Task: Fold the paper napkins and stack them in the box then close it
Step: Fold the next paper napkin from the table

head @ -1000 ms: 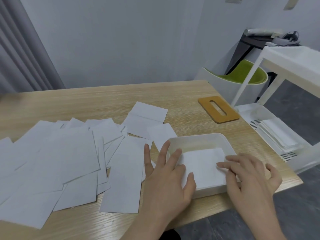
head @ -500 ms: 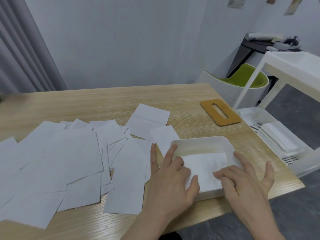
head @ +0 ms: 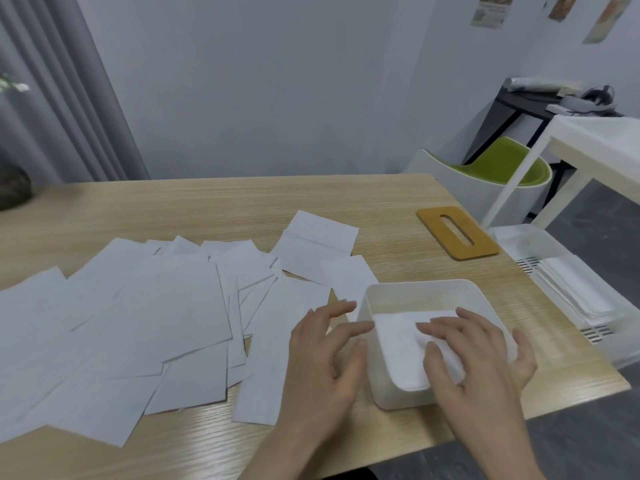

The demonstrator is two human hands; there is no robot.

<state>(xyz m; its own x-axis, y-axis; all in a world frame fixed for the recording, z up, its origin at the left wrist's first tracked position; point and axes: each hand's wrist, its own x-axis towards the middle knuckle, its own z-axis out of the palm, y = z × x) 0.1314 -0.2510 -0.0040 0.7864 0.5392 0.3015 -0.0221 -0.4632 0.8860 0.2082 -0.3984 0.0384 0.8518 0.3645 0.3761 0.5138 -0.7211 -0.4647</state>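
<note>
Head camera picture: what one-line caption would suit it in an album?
Right hand presses a folded napkin flat in the white box, left hand beside it.

There is only one view, from a wide-angle camera worn on the person's head. It looks forward and down over the wooden tabletop [head: 207, 209] from its near edge, toward the grey wall behind. The hands [head: 474, 355] and the white box [head: 422, 289] are close, at the lower right of the picture. The wide lens also takes in the curtain [head: 69, 98] at the far left and the green chair [head: 502, 164] at the right.
</note>
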